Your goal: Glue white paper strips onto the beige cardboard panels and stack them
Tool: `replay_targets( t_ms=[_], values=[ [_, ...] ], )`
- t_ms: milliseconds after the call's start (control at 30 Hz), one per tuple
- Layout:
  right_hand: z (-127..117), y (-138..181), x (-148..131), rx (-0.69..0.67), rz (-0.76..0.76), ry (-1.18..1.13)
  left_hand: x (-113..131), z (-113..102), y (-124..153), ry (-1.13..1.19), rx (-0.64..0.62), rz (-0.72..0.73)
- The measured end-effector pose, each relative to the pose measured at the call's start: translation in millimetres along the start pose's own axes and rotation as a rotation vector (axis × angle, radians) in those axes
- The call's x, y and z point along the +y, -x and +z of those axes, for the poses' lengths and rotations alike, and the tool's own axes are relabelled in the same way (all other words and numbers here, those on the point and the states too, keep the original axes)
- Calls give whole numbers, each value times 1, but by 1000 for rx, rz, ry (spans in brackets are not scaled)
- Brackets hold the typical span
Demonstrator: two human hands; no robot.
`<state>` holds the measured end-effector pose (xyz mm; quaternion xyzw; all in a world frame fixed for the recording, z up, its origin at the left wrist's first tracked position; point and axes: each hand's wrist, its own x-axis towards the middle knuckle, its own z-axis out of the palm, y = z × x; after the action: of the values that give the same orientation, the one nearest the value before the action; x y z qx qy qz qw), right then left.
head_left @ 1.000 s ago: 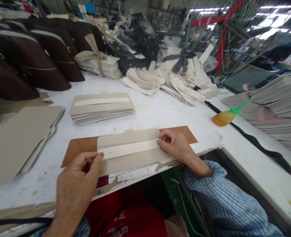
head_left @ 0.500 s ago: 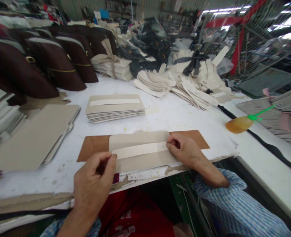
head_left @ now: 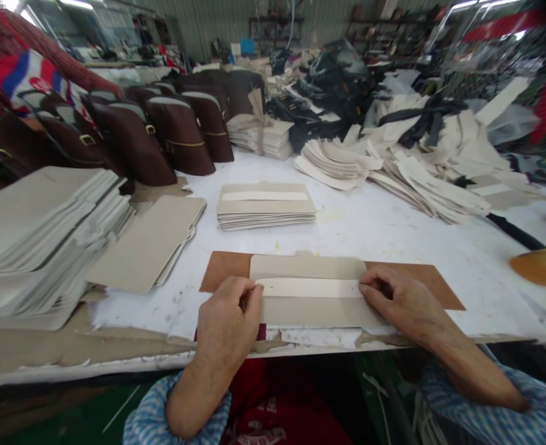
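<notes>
1 strip (head_left: 310,288); left grip (head_left: 230,316), right grip (head_left: 403,303) at ends

Narrow off-white paper-like strip (head_left: 312,288): looked matt and smooth, marked by small dark specks near its ends.
Round-cornered beige card panel (head_left: 310,313): was stiff-looking, matt and even.
Long flat brown sheet (head_left: 421,287): looked smooth; leather or coated board could not be told apart.
White tabletop (head_left: 264,240): had a paper-like covering, stained and speckled, torn and rough along the front edge.
Upright dark brown bags (head_left: 175,133): looked like smooth leather with a soft sheen.
Gold-coloured buckle (head_left: 88,140): seemed shiny metal.
Rounded amber container (head_left: 541,267): appeared smooth, translucent plastic.
Blue-and-white checked sleeve (head_left: 150,411): was soft, wrinkled, matt cloth.
</notes>
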<state>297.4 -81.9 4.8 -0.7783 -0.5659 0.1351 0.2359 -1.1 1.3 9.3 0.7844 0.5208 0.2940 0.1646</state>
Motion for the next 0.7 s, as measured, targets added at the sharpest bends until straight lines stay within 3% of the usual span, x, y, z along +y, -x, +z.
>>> replay_targets(
  t_ms=[300, 700],
  values=[
    [1, 0, 1, 17, -16, -9, 4, 2, -8, -183, -119, -110],
    [1, 0, 5, 2, -15, 0, 13, 1, -14, -298, -172, -133]
  ],
)
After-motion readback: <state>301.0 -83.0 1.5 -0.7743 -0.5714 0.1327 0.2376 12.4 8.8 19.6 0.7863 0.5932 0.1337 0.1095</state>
